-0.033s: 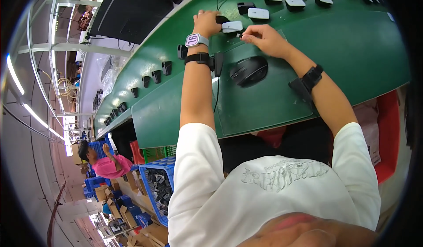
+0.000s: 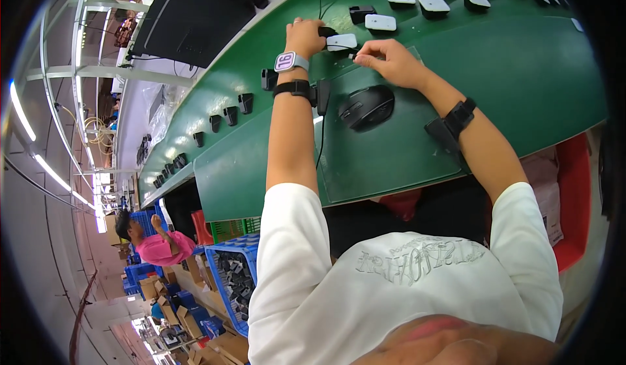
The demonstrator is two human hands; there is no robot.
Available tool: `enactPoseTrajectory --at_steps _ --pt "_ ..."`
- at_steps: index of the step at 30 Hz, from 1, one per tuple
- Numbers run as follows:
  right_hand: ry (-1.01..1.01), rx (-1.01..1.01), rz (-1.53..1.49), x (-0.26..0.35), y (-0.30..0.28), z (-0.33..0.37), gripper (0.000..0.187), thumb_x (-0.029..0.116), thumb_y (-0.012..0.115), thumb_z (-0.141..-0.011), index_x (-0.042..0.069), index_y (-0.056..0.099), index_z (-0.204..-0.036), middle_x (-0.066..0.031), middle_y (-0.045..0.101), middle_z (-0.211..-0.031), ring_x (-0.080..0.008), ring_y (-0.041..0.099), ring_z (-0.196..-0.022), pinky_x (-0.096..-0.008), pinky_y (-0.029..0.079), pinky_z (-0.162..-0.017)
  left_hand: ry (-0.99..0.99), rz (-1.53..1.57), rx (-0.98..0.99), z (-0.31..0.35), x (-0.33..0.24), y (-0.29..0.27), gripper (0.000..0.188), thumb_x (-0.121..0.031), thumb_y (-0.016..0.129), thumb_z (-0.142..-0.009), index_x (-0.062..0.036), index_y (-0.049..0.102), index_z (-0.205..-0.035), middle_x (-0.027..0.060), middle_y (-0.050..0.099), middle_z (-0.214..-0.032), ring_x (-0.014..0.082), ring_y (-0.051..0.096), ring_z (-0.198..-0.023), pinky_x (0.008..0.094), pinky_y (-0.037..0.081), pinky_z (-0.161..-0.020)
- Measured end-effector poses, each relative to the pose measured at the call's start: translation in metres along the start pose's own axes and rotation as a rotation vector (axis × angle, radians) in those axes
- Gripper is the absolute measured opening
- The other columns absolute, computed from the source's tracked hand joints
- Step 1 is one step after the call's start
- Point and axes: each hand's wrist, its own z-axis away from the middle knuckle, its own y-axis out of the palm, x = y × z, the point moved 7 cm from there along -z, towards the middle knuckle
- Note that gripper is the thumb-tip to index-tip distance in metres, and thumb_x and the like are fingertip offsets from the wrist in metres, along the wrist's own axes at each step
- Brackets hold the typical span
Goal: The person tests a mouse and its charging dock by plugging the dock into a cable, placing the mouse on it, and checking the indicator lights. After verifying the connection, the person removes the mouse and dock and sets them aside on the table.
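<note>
My left hand is closed around the black body of a small device with a white face, at the far side of the green worktop; its fingertips are partly hidden. Close to the right end of that device, my right hand pinches a small cable plug between thumb and fingers. A thin dark cable runs from the plug toward the device. I cannot tell whether plug and device touch. Just nearer to me lies a black computer mouse on the green mat.
Several similar white-faced devices stand at the far right. Black devices line the worktop to the left. A monitor stands beyond. Below left is a blue crate of dark parts; a person in pink is farther off.
</note>
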Motion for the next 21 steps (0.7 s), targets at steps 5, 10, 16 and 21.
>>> enactPoseTrajectory --at_steps 5,10,16,21 --pt "-0.001 -0.105 0.099 0.002 -0.006 -0.001 0.025 0.023 0.070 -0.100 -0.001 0.070 -0.094 -0.0013 0.069 -0.085 -0.0086 0.058 -0.083 -0.0274 0.048 -0.079 -0.569 1.263 -0.210 0.034 0.028 -0.008 0.025 -0.015 0.072 -0.091 0.0036 0.066 -0.106 0.0113 0.072 -0.096 0.0222 0.070 -0.089 0.0353 0.058 -0.070" --pt "-0.088 -0.264 0.215 0.017 -0.016 0.003 0.022 0.021 0.069 -0.099 -0.001 0.071 -0.098 -0.0044 0.069 -0.087 -0.0125 0.061 -0.084 -0.0299 0.049 -0.081 -0.391 2.125 -0.257 0.085 -0.043 -0.027 0.025 -0.003 0.056 -0.099 0.0072 0.055 -0.121 0.0209 0.065 -0.116 0.0287 0.071 -0.095 0.0413 0.065 -0.079" --pt "-0.167 -0.181 0.285 0.022 -0.005 0.003 0.019 0.018 0.069 -0.097 -0.001 0.070 -0.097 -0.0054 0.067 -0.087 -0.0143 0.061 -0.084 -0.0295 0.048 -0.081 -0.357 2.132 -0.184 0.114 -0.065 -0.022 0.026 -0.005 0.051 -0.098 0.0056 0.058 -0.121 0.0230 0.065 -0.121 0.0316 0.070 -0.103 0.0456 0.063 -0.079" --pt "-0.121 -0.082 0.338 0.019 0.003 0.004 0.018 0.017 0.069 -0.095 -0.001 0.070 -0.093 -0.0052 0.065 -0.081 -0.0150 0.059 -0.079 -0.0300 0.047 -0.074 -0.285 2.157 -0.198 0.124 -0.064 -0.017 0.030 -0.006 0.052 -0.095 0.0030 0.057 -0.124 0.0216 0.065 -0.118 0.0296 0.069 -0.101 0.0437 0.059 -0.081"
